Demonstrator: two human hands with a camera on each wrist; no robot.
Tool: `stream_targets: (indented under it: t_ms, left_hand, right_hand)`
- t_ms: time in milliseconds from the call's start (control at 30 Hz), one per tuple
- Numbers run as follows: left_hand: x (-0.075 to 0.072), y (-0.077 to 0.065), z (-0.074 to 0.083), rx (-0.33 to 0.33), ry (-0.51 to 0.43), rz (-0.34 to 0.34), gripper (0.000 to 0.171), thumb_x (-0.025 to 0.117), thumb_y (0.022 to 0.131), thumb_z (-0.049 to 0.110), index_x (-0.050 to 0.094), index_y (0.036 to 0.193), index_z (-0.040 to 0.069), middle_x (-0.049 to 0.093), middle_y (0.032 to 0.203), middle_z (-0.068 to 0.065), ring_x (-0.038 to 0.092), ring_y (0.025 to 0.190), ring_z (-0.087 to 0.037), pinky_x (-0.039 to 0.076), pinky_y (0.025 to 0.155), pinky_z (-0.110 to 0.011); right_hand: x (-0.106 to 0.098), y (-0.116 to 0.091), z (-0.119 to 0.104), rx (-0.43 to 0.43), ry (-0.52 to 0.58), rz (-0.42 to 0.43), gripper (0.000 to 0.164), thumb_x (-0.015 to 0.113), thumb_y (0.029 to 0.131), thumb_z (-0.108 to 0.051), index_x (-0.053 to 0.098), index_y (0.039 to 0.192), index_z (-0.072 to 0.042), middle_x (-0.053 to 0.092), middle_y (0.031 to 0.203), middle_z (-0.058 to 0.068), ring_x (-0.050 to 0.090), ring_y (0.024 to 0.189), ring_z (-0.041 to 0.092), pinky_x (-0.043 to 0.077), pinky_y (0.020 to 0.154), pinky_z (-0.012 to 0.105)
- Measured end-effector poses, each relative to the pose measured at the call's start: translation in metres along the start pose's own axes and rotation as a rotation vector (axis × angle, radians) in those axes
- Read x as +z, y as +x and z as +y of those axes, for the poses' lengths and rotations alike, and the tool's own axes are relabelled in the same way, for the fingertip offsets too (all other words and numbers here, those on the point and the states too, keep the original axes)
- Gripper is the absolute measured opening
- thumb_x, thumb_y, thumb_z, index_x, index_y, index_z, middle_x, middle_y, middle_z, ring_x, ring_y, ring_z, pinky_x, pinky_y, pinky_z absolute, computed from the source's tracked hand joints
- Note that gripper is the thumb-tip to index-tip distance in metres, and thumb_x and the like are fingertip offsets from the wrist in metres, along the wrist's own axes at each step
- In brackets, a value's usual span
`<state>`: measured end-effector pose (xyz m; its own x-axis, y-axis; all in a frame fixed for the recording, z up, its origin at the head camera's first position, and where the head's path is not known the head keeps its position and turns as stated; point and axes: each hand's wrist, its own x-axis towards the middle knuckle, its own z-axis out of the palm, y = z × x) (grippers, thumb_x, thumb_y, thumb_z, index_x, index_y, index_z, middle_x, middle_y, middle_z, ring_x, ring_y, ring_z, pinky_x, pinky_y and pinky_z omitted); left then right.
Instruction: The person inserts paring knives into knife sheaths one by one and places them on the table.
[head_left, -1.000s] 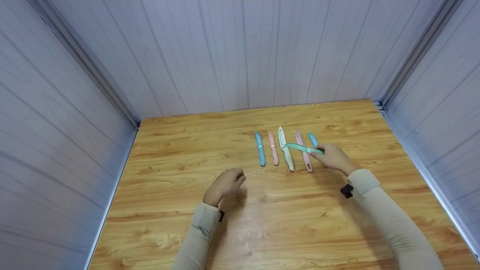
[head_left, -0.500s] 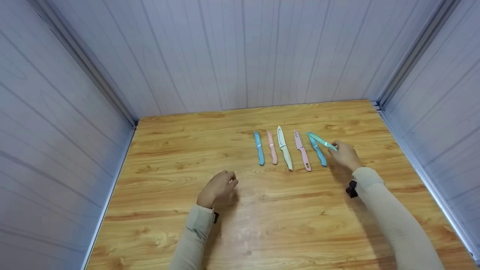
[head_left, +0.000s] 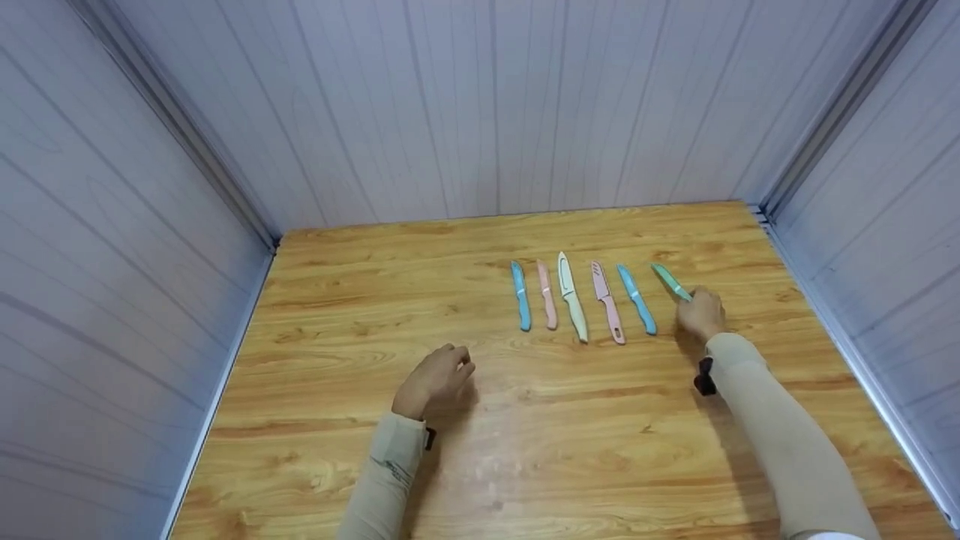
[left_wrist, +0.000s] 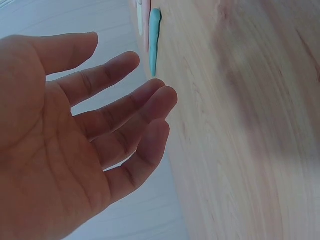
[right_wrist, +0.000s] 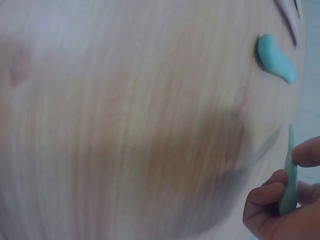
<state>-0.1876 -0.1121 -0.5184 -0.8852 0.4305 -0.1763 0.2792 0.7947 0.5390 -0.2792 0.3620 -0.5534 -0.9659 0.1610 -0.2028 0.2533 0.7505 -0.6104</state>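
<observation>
My right hand (head_left: 703, 313) pinches the handle of a small green knife (head_left: 669, 280) at the right end of a row of knives. In the right wrist view the thumb and curled fingers grip its handle (right_wrist: 288, 192), and its shadow falls apart from it on the table. Just left of it lies a blue knife (head_left: 637, 301), followed by a pink knife (head_left: 609, 304) with a slotted blade, a larger cream knife (head_left: 574, 304), a small pink knife (head_left: 548, 300) and another blue knife (head_left: 522, 307). My left hand (head_left: 435, 380) holds nothing, its fingers loosely bent, nearer me than the row.
The wooden table (head_left: 337, 315) runs back to a pale panelled wall (head_left: 465, 112). Side panels (head_left: 97, 262) close it in at left and right. The lying knives are roughly side by side, handles toward me.
My right hand has carried the green knife rightward, from over the cream and pink knives, past the right-hand blue knife to its right side. The left hand has drawn slightly back to the left.
</observation>
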Motion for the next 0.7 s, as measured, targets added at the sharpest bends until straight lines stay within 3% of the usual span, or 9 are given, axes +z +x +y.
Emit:
stream_targets:
  t_ms: [133,367,700]
  left_hand:
    - [0.001,0.000,0.000,-0.006,-0.008,-0.007,0.025,0.042,0.102,0.026,0.060,0.109,0.009,0.056,0.102,-0.008,0.055,0.088,-0.023,0.045,0.076,-0.040]
    - [0.002,0.000,0.000,0.011,-0.011,-0.005,0.025,0.041,0.103,0.025,0.060,0.106,0.008,0.055,0.096,-0.007,0.052,0.079,-0.020,0.044,0.070,-0.038]
    - [0.003,-0.001,0.000,-0.004,-0.010,0.002,0.024,0.043,0.102,0.024,0.060,0.107,0.008,0.057,0.098,-0.007,0.055,0.084,-0.022,0.045,0.073,-0.040]
  right_hand:
    - [0.003,0.005,0.003,0.027,-0.030,-0.005,0.041,0.031,0.098,-0.015,0.037,0.126,0.015,0.039,0.116,0.035,0.043,0.104,0.045,0.036,0.089,0.054]
    - [0.009,0.008,0.004,-0.014,-0.136,0.013,0.037,0.033,0.097,-0.015,0.043,0.113,0.017,0.048,0.098,0.031,0.049,0.082,0.038,0.042,0.072,0.048]
    - [0.016,0.009,0.004,-0.007,-0.183,-0.011,0.037,0.035,0.097,-0.017,0.045,0.112,0.015,0.050,0.096,0.029,0.051,0.086,0.039,0.042,0.071,0.050]
